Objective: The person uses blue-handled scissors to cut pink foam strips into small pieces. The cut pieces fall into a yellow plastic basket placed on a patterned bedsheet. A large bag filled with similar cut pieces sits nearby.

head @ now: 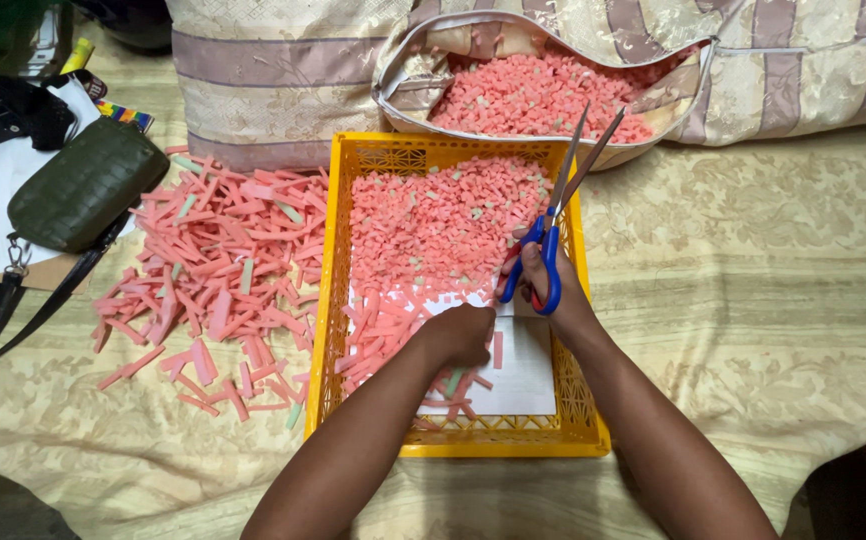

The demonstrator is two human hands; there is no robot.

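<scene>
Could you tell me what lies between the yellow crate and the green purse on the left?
In the head view, a loose heap of pink foam strips covers the cloth between the yellow crate and the green purse, with a few pale green strips mixed in.

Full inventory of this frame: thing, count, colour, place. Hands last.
crate: one, yellow plastic lattice, centre, on the bedspread
small cut pieces: many, pink with a few green, far half of the crate
strips in crate: a bunch, pink, near left of the crate
paper sheet: one, white, lining the crate floor
loose strips: a heap, pink with a few green, left of the crate
pillowcase: one, beige with mauve stripes, behind the crate, unzipped, holding more pink pieces
purse: one, dark green with a strap, far left
bedspread: one, cream floral, under everything
scissors: one pair, blue handles, blades open
left hand: closed on the strips in crate
right hand: holding the scissors
</scene>
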